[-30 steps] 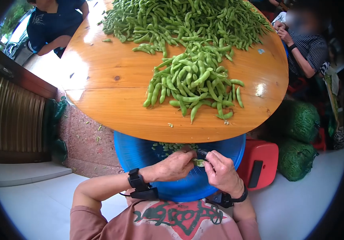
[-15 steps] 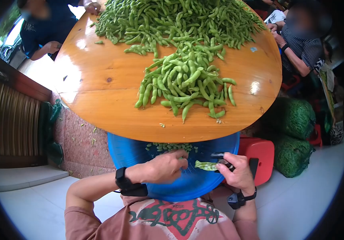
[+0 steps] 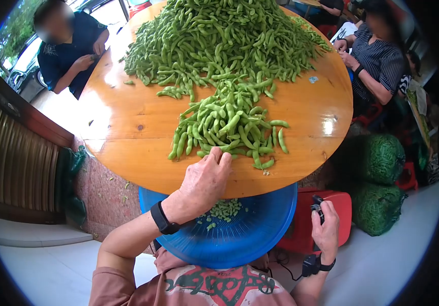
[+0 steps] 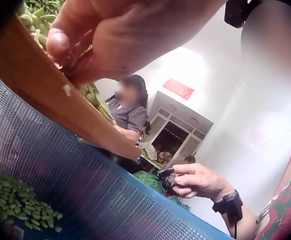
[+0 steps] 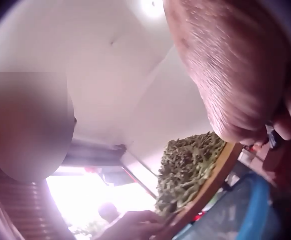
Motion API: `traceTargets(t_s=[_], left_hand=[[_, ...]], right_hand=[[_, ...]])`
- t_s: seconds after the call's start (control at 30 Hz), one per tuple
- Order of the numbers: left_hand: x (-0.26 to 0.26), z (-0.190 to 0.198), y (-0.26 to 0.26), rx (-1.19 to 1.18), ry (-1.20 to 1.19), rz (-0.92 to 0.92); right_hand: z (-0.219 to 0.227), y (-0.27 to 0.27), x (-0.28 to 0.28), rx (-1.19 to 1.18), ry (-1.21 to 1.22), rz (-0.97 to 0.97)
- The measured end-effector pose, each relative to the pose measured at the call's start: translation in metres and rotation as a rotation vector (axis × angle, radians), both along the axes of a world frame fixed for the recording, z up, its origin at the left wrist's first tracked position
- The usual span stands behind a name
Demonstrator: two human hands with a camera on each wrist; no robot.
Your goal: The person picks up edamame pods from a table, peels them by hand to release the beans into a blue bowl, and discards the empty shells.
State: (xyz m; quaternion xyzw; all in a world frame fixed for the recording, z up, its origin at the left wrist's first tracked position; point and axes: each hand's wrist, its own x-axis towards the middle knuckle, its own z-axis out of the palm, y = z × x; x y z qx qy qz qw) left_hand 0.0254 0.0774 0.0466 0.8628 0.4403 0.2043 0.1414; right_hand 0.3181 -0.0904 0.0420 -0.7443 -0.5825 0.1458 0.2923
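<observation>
The left hand point(image 3: 204, 181) is laid over the near edge of the round wooden table point(image 3: 127, 127), its fingertips point(image 3: 223, 157) touching the nearest pods of the small heap of green bean pods point(image 3: 227, 125); whether a pod is pinched cannot be told, since the fingers are hidden by the back of the hand in the head view and blurred in the left wrist view; the right hand point(image 3: 325, 229) is held well apart, low at the right beside the red stool point(image 3: 331, 204), and it is curled around a small dark tool point(image 3: 317, 208), whose shape is hard to make out. The blue basket point(image 3: 260, 229) is partly covered by the table edge and the left arm; shelled beans point(image 3: 224, 209) are seen inside it. A bigger pile of pods point(image 3: 219, 35) is cut off at the top; bare wood is left on both sides of the small heap. Green mesh sacks point(image 3: 380, 178) stand at the right.
</observation>
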Motion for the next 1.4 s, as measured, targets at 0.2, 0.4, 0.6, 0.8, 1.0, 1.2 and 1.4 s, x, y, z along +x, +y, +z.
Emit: traceTargets(t_s=[0.2, 0.4, 0.6, 0.8, 1.0, 1.2, 1.4], left_hand=[[-0.006, 0.000, -0.007, 0.079, -0.029, -0.060], [-0.010, 0.000, -0.051, -0.529, -0.647, -0.111], [-0.013, -0.017, -0.067, -0.661, -0.777, -0.031], [-0.016, -0.019, -0.067, -0.479, -0.675, -0.110], [-0.017, -0.019, -0.068, -0.390, -0.622, -0.141], [-0.018, -0.024, -0.073, -0.395, -0.657, -0.166], [-0.020, -0.032, -0.073, -1.414, -1.274, -0.153]], right_hand=[[0.009, 0.027, -0.060, -0.062, 0.507, 0.093], [0.014, 0.050, -0.121, -0.203, 1.087, 0.150], [-0.002, 0.048, -0.125, -0.307, 1.450, 0.187], [-0.008, 0.044, -0.122, -0.341, 1.496, 0.200], [-0.010, 0.041, -0.121, -0.360, 1.529, 0.213], [-0.013, 0.040, -0.119, -0.346, 1.506, 0.252], [-0.016, 0.041, -0.107, -0.446, 1.734, 0.247]])
